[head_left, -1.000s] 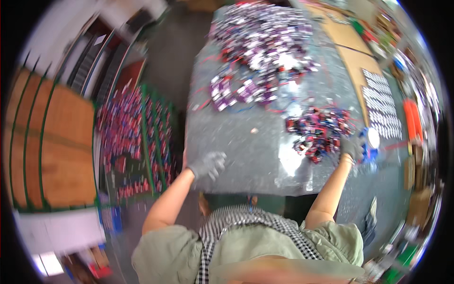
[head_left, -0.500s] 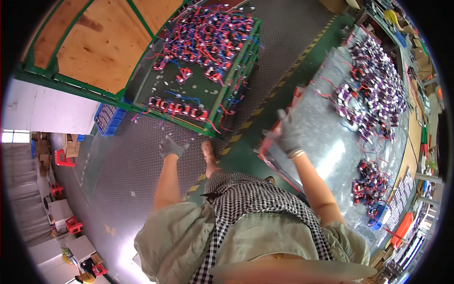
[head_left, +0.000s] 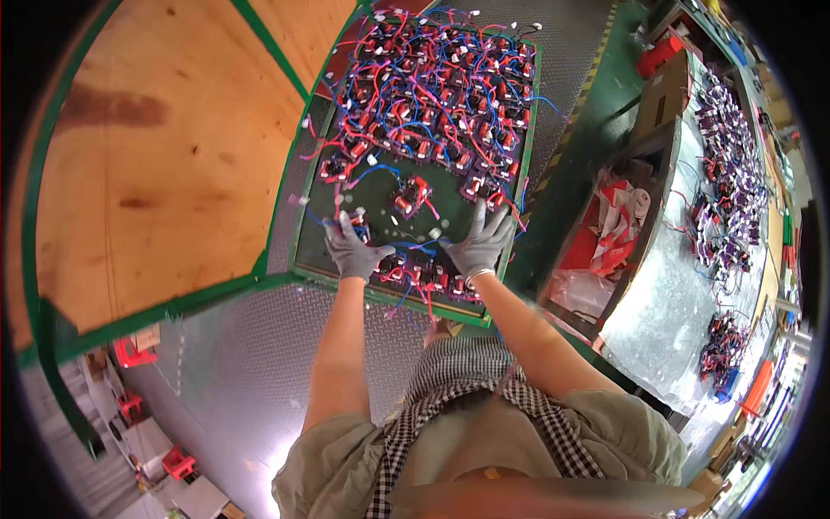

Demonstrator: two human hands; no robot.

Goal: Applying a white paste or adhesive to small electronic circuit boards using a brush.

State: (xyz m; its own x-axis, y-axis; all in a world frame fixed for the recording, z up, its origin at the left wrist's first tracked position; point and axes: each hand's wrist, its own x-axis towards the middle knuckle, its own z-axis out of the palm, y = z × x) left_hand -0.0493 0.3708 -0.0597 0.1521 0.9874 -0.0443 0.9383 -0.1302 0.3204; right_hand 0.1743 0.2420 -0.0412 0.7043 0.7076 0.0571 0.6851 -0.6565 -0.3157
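Both my hands, in grey gloves, are over a green-framed tray (head_left: 316,216) covered with small wired circuit boards. My left hand (head_left: 353,251) is open at the tray's near left part, its fingertips by a circuit board (head_left: 356,227) and its thumb stretched to the right. My right hand (head_left: 478,242) is open too, fingers spread, next to a board (head_left: 484,189) near the right edge. Between and beyond the hands lies a single board (head_left: 412,197) with red and blue wires. A near row of boards (head_left: 441,278) is partly hidden by my hands.
On the right stands a metal-topped table (head_left: 644,298) with a heap of wired boards (head_left: 726,164) and an open compartment holding red and clear plastic (head_left: 609,225). A green-framed wooden panel (head_left: 173,173) rises at the left. Red stools (head_left: 177,463) are at the lower left.
My hands have moved forward from beside the tray and table to over the tray. The tray now appears closer and more central, while the right-hand table sits further right.
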